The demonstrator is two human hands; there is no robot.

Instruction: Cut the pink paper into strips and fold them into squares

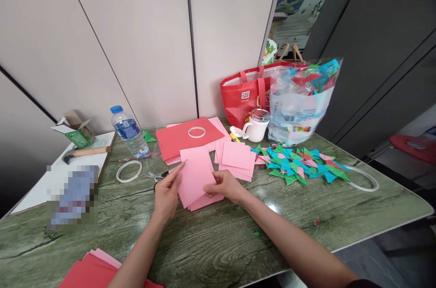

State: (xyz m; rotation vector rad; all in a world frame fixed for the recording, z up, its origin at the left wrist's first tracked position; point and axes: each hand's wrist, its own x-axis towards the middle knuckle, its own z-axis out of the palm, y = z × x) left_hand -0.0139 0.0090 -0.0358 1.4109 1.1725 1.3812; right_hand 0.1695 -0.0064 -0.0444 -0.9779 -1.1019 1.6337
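Note:
Both hands hold a pink sheet of paper (196,172) slightly above the table. My left hand (166,192) grips its left edge, fingers closed along it. At the lower right edge, my right hand (223,186) pinches the sheet between thumb and fingers. Under its lower end more pink paper (207,203) shows. Just right of the hands lies a stack of smaller pink pieces (236,156). Scissors (157,176) lie by my left hand, their handles partly hidden behind it. Behind the hands rests red paper (185,136) with a roll of tape (196,132) on top.
Folded paper triangles (299,165) cover the right side, beside a large tape ring (364,181). A white mug (256,126), plastic bag (296,111) and red bag (238,97) stand behind. Leftward are a water bottle (131,133), tape roll (128,171), hammer (85,152) and green box (78,136).

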